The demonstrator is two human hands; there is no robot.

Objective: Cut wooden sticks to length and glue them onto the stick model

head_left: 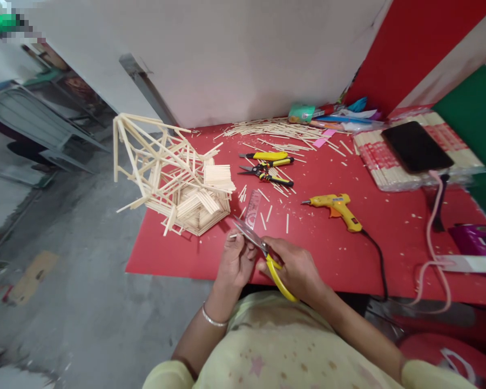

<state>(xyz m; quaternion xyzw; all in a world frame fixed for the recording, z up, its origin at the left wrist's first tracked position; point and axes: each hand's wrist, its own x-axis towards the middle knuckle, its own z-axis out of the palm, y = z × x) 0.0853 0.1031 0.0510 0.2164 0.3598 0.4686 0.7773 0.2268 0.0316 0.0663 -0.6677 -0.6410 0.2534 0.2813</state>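
My right hand (297,266) is closed around the yellow handles of a pair of scissors (281,278), whose metal blades point up and left. Close to the blades, my left hand (237,262) pinches a short wooden stick (233,235) between thumb and finger. Beyond my left hand stands a model built of wooden sticks (162,173), with a slatted base and a frame rising at the left. A clear ruler (251,209) lies just past the scissor tips, and a few short cut sticks (269,213) are scattered beside it.
On the red table (308,246) lie a yellow glue gun (335,208), a yellow cutter knife (267,155) and black-and-yellow pliers (267,174). Loose sticks (267,129) spread at the back. A phone (417,146) rests on packs of sticks (372,162); its pink cable (431,227) trails down.
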